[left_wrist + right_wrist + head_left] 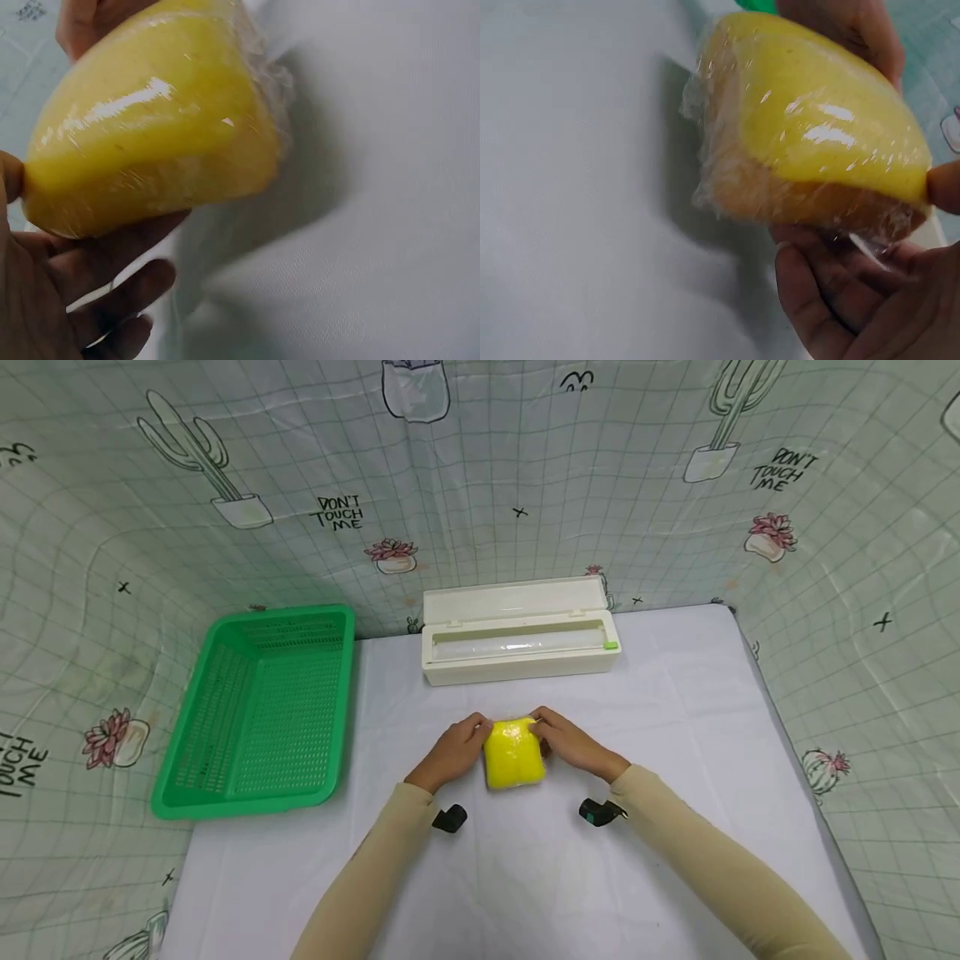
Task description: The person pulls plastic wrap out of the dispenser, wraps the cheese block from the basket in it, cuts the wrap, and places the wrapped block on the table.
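Note:
A rounded yellow block [513, 753] with tan-orange sides is wrapped in clear cling film, which bunches along one edge in the left wrist view. Its exact kind cannot be told. My left hand [454, 753] grips the far left corner, thumb on the yellow face and fingers [120, 251] underneath. At the far right corner, my right hand [573, 743] holds it the same way, with the thumb on top and fingers [799, 285] below. Both wrist views show the block tilted, its shadow falling on the white cloth.
A white cling film dispenser [517, 672] stands behind the hands, lid raised, with a film roll [517, 645] inside and a green slider [611, 645] at its right end. A green plastic basket [341, 710] sits at the left. A patterned curtain [480, 468] surrounds the table [510, 893].

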Tool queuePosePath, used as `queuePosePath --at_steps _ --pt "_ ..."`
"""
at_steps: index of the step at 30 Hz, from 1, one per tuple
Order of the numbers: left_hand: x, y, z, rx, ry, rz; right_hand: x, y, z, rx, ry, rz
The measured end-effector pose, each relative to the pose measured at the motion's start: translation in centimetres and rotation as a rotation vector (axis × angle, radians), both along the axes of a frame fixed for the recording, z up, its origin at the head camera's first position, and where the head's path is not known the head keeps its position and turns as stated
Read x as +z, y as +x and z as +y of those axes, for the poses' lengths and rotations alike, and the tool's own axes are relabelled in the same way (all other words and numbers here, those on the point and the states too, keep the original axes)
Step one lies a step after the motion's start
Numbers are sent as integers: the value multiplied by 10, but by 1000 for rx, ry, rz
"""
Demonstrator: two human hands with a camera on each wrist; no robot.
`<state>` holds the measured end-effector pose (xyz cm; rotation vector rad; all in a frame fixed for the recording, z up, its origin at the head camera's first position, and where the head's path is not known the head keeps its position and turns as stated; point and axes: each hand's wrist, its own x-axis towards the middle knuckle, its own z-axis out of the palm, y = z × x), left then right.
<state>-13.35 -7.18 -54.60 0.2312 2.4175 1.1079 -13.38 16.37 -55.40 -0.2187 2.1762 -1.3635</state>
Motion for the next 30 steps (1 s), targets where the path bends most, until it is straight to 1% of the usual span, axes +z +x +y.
queuePosePath --at_steps 2,3,5,9,11,13,15,17,19,21,23,26,30 --pt "-3 -2 1 -2 -48 51 -3 0 -2 -21 27 6" --pt "-5 -2 2 -7 -73 78 -4 0 -4 -30 56 30" --pt "-9 -4 4 -12 -120 130 -5 0 -7 -44 134 95" --pt "-15 -4 6 -23 -174 212 -6 2 -12 -52 289 249" --pt "-17 -3 6 -56 -190 257 -8 3 -12 -37 323 307" --pt "-16 0 5 -117 -209 297 -9 5 -10 4 336 371" --pt "-15 4 3 -184 -220 328 -10 6 -5 87 319 429" --pt "-13 9 0 -250 -246 338 -11 7 1 196 300 475" --pt "-13 15 -3 -294 -257 334 -13 7 6 298 276 492" --pt "-15 19 -5 -323 -279 337 -16 8 10 360 281 535" --pt "-16 21 -6 -338 -295 348 -18 9 11 379 298 592" --pt "-20 21 -7 -349 -341 396 -23 11 10 366 352 676" --pt "-22 20 -9 -348 -410 462 -24 12 7 360 434 744"
